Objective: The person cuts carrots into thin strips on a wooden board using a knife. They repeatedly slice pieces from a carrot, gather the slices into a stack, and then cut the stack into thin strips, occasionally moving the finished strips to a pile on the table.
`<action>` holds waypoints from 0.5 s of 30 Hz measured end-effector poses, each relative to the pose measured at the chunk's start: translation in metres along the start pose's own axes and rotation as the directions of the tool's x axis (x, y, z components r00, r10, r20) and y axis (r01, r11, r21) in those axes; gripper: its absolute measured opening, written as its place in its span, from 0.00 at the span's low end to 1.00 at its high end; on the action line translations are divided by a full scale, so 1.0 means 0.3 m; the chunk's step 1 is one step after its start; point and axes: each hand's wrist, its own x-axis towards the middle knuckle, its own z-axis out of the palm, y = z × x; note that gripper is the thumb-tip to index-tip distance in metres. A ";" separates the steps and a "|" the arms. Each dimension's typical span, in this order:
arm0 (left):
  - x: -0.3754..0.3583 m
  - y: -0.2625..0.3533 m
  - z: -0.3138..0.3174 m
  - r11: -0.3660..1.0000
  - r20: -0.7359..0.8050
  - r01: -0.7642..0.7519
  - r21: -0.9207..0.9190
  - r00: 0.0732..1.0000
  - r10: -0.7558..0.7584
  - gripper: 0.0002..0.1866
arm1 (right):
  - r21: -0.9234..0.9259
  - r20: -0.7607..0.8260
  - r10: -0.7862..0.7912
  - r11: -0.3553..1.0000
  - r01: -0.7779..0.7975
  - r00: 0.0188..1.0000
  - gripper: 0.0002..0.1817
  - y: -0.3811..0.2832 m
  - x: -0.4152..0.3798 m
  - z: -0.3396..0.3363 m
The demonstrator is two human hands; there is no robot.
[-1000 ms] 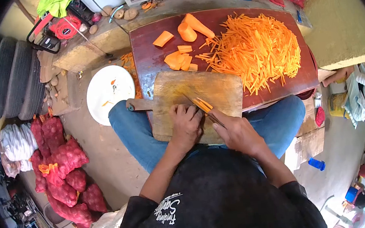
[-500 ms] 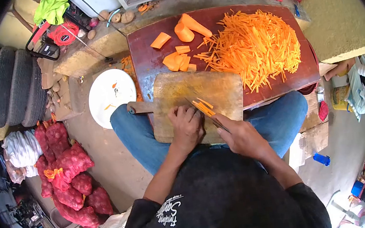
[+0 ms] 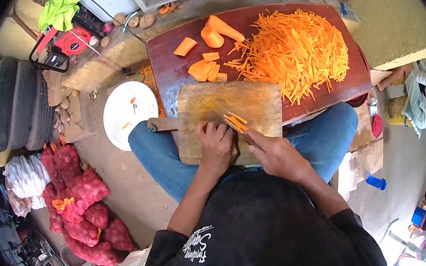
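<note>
Worn matt wooden cutting board [image 3: 261,98], glossy table [image 3: 165,59], metal knife [image 3: 248,139], matt denim trousers [image 3: 323,133]

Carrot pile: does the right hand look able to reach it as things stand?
Probably yes: the pile lies just past the board, nothing standing between, though the right hand holds a knife.

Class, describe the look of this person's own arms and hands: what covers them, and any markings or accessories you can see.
The left sleeve and right sleeve are short and black, part of a black shirt with white lettering on its left side. The left hand and right hand are bare; no gloves or watch show.
</note>
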 end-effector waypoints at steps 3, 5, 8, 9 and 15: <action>-0.010 0.002 0.007 1.000 -0.013 0.011 -0.002 1.000 -0.011 0.15 | -0.051 0.038 -0.005 0.999 0.007 0.999 0.24 -0.017 0.030 0.020; -0.006 0.000 0.015 1.000 -0.024 0.011 -0.010 1.000 -0.011 0.14 | -0.078 0.027 -0.023 0.997 0.025 0.999 0.24 0.002 0.050 0.029; -0.015 -0.011 0.005 1.000 -0.016 0.022 -0.017 1.000 -0.022 0.14 | 0.011 -0.025 -0.015 1.000 0.016 1.000 0.24 0.023 0.059 0.048; -0.009 -0.006 0.003 0.999 -0.021 0.027 -0.022 0.999 -0.028 0.13 | 0.087 -0.035 0.014 0.996 -0.011 0.999 0.24 0.018 0.047 0.025; 0.007 0.008 0.001 0.998 -0.060 0.034 -0.045 0.998 -0.037 0.11 | 0.194 0.004 0.125 0.973 -0.123 0.992 0.23 -0.015 -0.001 -0.041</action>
